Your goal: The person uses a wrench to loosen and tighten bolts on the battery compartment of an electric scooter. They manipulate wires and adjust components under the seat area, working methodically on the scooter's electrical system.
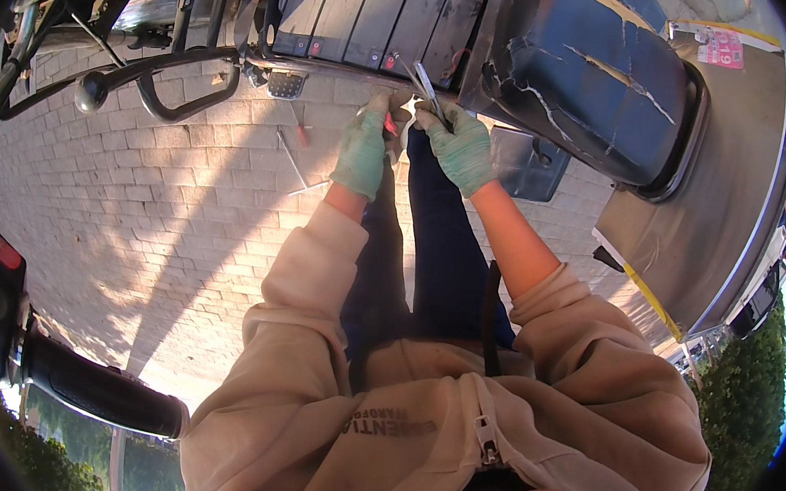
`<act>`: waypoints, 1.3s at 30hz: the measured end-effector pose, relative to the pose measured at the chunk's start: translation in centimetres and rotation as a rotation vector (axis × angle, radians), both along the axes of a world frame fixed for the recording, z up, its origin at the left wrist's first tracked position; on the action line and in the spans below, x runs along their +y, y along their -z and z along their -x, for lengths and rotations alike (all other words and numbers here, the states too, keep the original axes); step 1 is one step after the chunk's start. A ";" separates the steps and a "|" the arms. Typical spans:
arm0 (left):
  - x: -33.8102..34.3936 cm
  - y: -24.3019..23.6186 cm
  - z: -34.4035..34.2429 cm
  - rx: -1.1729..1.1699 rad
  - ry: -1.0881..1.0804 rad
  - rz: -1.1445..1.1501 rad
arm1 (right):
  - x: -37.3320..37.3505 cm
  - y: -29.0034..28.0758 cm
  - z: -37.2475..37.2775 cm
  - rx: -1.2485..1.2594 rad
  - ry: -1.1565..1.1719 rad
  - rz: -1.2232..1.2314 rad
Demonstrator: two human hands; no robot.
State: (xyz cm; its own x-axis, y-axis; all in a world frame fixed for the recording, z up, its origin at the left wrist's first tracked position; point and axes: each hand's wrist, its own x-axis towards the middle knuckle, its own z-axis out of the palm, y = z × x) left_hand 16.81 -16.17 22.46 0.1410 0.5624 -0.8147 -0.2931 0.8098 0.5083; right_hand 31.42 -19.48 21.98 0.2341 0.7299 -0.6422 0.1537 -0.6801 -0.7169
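Both my hands wear pale green gloves and meet close together in front of the battery bay. My left hand point(365, 149) is closed, with a small red piece point(390, 125) showing at its fingertips; its kind is too small to tell. In my right hand point(462, 149) is a slim silver metal tool point(425, 81), pointing up toward the bay; its exact kind is unclear. A small bright white patch shows between the hands. Just beyond them, several black batteries point(361, 7) sit side by side in the bay, with red spots at their ends.
A cracked black seat point(585, 75) is at the right of the bay. A metal T-handle wrench point(292, 160) and a red-handled tool point(302, 134) lie on the paving point(189, 189). A black panel point(529, 164) rests below the seat. A handlebar grip point(94, 388) juts in at left.
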 end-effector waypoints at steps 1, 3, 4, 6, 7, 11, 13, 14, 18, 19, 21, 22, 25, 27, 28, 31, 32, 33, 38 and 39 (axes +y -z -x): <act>0.0 0.0 0.0 0.036 0.022 -0.016 | -0.1 -0.1 0.0 0.060 0.024 0.021; 0.1 0.0 0.2 0.008 -0.006 -0.003 | -0.3 -0.6 0.2 0.196 0.114 0.076; 0.0 0.1 0.3 0.037 -0.031 0.012 | -0.3 -0.9 0.3 0.214 0.119 0.049; -0.1 0.3 0.1 0.029 -0.107 0.043 | -0.3 -1.5 0.6 0.301 0.162 0.017; -0.3 0.5 -0.1 0.047 -0.153 0.066 | -0.2 -1.7 0.8 0.322 0.162 0.036; -0.6 0.9 -0.2 -0.023 -0.177 0.120 | 0.1 -2.3 1.3 0.348 0.159 0.063; -0.9 0.9 -0.2 -0.071 -0.212 0.104 | 0.2 -2.4 1.3 0.292 0.122 0.090; -1.0 0.8 -0.2 -0.077 -0.192 0.090 | 0.3 -2.4 1.2 0.263 0.098 0.107; -1.4 0.4 -0.4 -0.133 -0.225 0.089 | 0.2 -2.6 1.1 0.198 0.116 0.095; -1.5 0.3 -0.6 -0.140 -0.265 0.106 | 0.2 -2.6 1.1 0.184 0.126 0.076; -1.6 0.2 -0.9 -0.152 -0.277 0.127 | 0.3 -2.6 1.1 0.171 0.146 0.047; -1.6 0.2 -1.0 -0.167 -0.281 0.124 | 0.4 -2.6 1.1 0.176 0.163 0.029; -1.7 0.4 -0.4 -0.142 -0.191 0.097 | 0.6 -2.5 0.7 0.242 0.216 0.018; -1.7 0.7 0.2 -0.200 -0.190 0.067 | 0.8 -2.5 0.2 0.279 0.269 0.027; -1.7 0.9 0.4 -0.234 -0.188 0.047 | 0.7 -2.5 0.0 0.320 0.295 0.020; -1.5 1.4 1.2 -0.233 -0.139 0.102 | 0.7 -2.9 -0.3 0.389 0.291 0.000; -1.4 1.4 1.3 -0.277 -0.149 0.073 | 0.7 -3.0 -0.4 0.360 0.251 0.010; -1.4 1.4 1.4 -0.287 -0.159 0.058 | 0.7 -3.2 -0.4 0.335 0.207 0.036; -1.2 0.2 1.2 -0.212 -0.096 -0.035 | 0.8 -4.0 0.4 0.324 0.148 0.086; -1.2 0.0 1.0 -0.168 -0.082 -0.034 | 0.8 -4.0 0.7 0.315 0.155 0.076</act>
